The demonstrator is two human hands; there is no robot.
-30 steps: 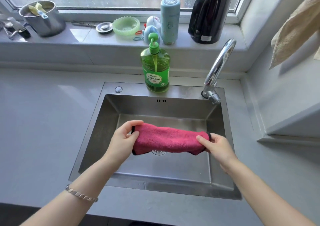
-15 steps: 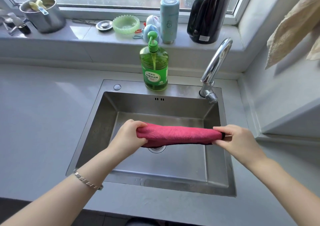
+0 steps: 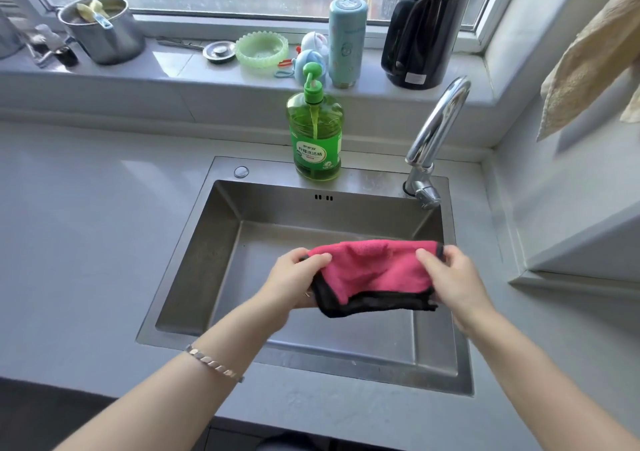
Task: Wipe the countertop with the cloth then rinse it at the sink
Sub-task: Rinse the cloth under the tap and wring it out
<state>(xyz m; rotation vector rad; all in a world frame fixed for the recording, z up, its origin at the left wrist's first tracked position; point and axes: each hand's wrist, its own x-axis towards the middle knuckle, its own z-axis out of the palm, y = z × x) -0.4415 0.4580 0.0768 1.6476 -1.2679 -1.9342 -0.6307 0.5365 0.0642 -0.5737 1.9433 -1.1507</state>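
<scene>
A pink cloth (image 3: 372, 270) with a black hem hangs over the steel sink (image 3: 221, 243), held up between both hands. My left hand (image 3: 294, 282) grips its left end, thumb on top. My right hand (image 3: 453, 281) pinches its right end near the sink's right wall. The cloth sags in the middle and its black edge droops toward me. The chrome faucet (image 3: 433, 135) stands at the sink's back right corner, with no water running. Grey countertop (image 3: 86, 236) surrounds the sink.
A green soap pump bottle (image 3: 317, 139) stands on the sink's back rim. The window sill holds a steel pot (image 3: 102, 28), a green dish (image 3: 261, 49), a blue flask (image 3: 346, 42) and a black kettle (image 3: 426, 31). A beige towel (image 3: 588, 59) hangs at the right.
The cloth was stretched taut into a roll half a second ago; now it has slackened and opened, its black hem hanging down. My hands have come a little closer together.
</scene>
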